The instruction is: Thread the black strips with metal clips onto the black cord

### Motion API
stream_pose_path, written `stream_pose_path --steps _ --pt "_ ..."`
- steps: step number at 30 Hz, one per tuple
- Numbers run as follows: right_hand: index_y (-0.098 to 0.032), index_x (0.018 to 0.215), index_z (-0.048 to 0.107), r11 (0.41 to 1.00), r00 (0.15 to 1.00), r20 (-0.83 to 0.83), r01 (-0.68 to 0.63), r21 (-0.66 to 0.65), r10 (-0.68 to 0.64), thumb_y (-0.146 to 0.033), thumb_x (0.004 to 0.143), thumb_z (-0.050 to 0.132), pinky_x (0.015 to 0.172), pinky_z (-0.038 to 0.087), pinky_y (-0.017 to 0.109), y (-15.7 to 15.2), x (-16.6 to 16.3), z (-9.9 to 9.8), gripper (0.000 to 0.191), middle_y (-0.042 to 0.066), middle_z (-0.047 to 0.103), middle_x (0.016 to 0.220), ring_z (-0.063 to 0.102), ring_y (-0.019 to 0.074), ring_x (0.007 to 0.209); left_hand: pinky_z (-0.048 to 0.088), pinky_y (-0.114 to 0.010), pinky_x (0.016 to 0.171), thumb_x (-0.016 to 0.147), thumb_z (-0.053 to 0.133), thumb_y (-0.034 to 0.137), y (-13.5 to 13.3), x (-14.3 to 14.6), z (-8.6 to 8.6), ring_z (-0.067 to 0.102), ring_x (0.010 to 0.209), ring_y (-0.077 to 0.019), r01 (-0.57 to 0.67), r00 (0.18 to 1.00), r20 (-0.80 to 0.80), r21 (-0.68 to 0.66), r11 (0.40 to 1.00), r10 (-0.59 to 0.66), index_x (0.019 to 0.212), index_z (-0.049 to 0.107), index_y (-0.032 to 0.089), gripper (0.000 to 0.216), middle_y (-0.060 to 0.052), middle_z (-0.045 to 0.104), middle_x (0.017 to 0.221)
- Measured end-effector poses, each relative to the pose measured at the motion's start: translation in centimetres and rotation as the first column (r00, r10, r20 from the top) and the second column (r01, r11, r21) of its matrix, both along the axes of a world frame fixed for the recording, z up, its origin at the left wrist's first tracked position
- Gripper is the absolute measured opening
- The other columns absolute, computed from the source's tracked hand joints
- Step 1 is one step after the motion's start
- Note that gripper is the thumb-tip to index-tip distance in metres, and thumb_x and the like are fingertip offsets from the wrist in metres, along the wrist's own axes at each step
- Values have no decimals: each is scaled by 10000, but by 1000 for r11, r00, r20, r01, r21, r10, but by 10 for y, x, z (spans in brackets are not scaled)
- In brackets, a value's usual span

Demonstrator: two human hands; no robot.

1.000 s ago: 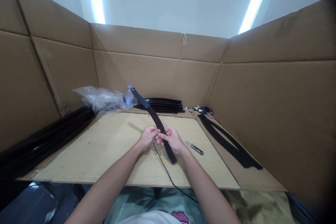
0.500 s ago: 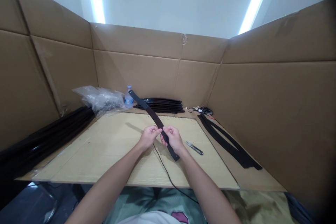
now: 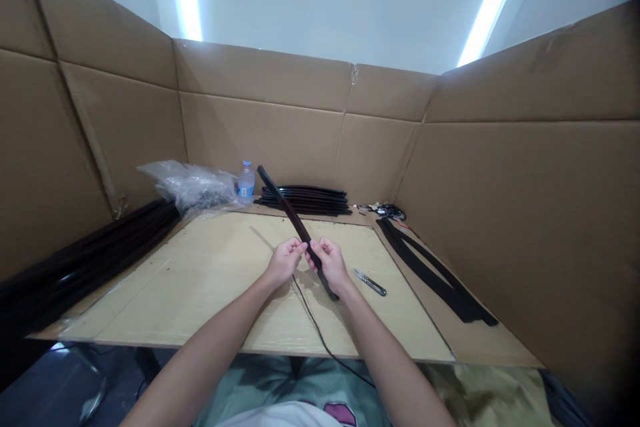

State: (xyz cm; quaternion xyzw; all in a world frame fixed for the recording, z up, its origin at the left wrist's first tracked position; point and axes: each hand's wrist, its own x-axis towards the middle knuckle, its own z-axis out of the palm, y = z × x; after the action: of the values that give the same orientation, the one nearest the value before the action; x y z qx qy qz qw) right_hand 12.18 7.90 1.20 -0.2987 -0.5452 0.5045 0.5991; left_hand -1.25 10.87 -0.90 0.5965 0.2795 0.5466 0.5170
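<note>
both hands, left hand (image 3: 284, 261) and right hand (image 3: 330, 263), pinch a long black strip (image 3: 287, 210) mid-frame; it runs up-left past the fingers, short end poking lower right. snips (image 3: 370, 281) lie right of it.

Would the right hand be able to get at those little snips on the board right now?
Probably yes. The snips lie on the bare board just beside the right hand, with nothing between them. That hand is closed on the black strip, though, so it would need to let go first.
</note>
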Motion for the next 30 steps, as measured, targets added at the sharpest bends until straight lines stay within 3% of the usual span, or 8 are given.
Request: stream_pose_path --steps 4,12,19,25,30 --pt "-192 633 418 999 998 43 52 12 -52 -441 773 646 395 299 189 -2 -1 3 365 -32 564 552 447 73 429 159 -192 402 787 614 454 0 -2 2 241 386 -41 10 1000 -19 -12 1000 -10 655 464 161 355 90 348 435" --pt "-187 664 480 999 997 73 32 19 -33 -449 772 631 431 321 208 -1 2 4 321 -25 570 575 464 91 463 194 -191 407 701 695 411 -3 -2 9 346 409 -42 35 999 12 -77 996 -35 687 509 148 322 18 558 562" --pt "-178 809 591 998 996 93 -11 68 4 -409 774 645 523 392 229 -1 5 3 239 14 629 730 502 104 557 153 -186 390 658 729 394 -6 -4 16 284 377 -23 39 994 110 -150 988 -23 675 491 154 338 56 482 514" --pt "-168 850 599 998 989 142 40 56 -47 -392 697 723 518 397 223 -1 2 2 298 -11 590 657 500 104 556 139 -187 395 644 746 418 -5 -6 17 235 361 -24 48 993 117 -163 985 -29 654 470 162 377 105 329 443" --pt "-158 891 616 996 990 116 78 46 -83 -312 630 782 703 476 272 6 2 -3 346 47 674 859 607 146 749 156 -189 401 631 758 404 -1 -7 12 269 383 -31 40 995 94 -142 989 -26 681 502 148 367 92 373 467"
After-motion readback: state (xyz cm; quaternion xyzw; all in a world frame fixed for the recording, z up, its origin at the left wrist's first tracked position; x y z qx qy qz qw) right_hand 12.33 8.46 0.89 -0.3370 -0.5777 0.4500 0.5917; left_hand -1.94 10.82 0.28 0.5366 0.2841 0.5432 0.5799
